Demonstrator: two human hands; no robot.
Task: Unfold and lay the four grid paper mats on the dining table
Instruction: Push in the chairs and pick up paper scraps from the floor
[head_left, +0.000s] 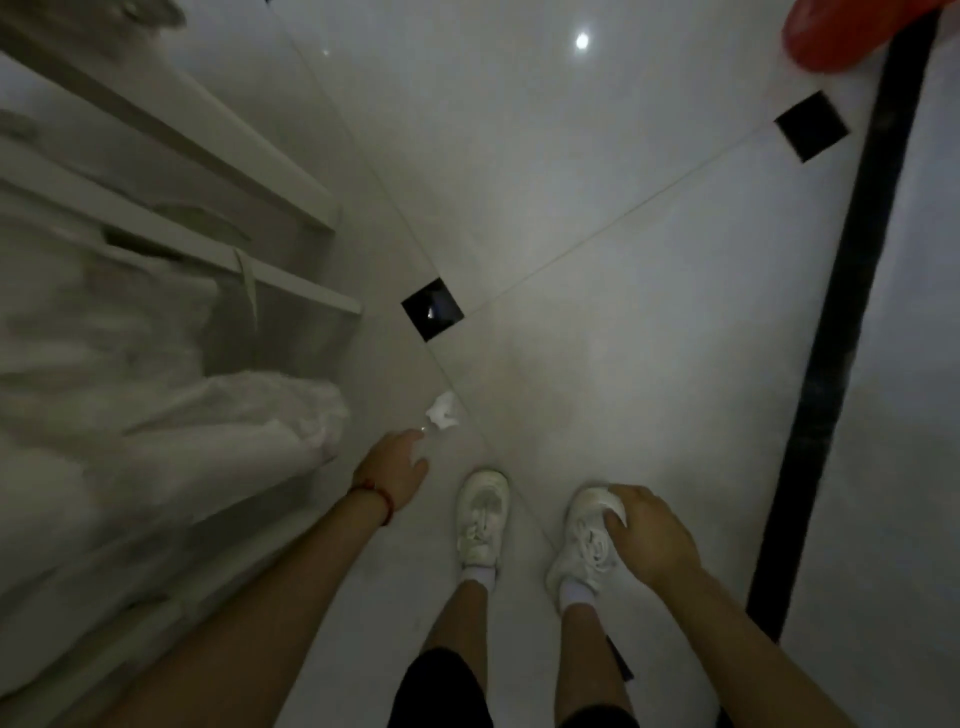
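Reaching down, the left hand (397, 467) (fingers loosely spread, empty) sits just short of the white scrap (443, 410) ahead; right hand (647, 535) hangs curled, seemingly empty, farther away.

- The floor tiles (597, 171) are looking glossy and smooth, mirroring a ceiling light.
- The black tile insets (432, 308) are shining like polished stone.
- The sneakers (483, 514) are showing matt white fabric with laces.
- The wrapping (311, 410) on the left is looking like thin crinkled plastic.
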